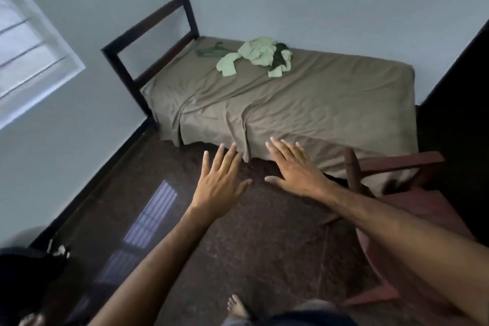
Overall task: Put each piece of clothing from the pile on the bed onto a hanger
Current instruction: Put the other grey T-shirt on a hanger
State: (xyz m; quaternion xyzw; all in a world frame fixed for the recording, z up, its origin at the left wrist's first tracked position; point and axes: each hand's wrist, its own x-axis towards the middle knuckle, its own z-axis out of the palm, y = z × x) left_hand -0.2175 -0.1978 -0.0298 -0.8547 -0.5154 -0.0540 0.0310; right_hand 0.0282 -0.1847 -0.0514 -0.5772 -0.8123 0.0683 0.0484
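A pile of light green clothing (255,57) lies on the far side of the bed (317,103), close to the wall, with darker green pieces mixed into it. To its left, near the headboard, green hangers (210,51) rest on the brown sheet. My left hand (221,184) and my right hand (296,169) are stretched out flat above the floor in front of the bed, palms down, fingers spread, holding nothing. Both are well short of the pile.
A dark wooden headboard (150,40) stands at the bed's left end. A reddish wooden chair (397,193) stands at the right, under my right arm. A window (29,47) is on the left wall. The floor (238,246) is dark and glossy. My bare feet show at the bottom.
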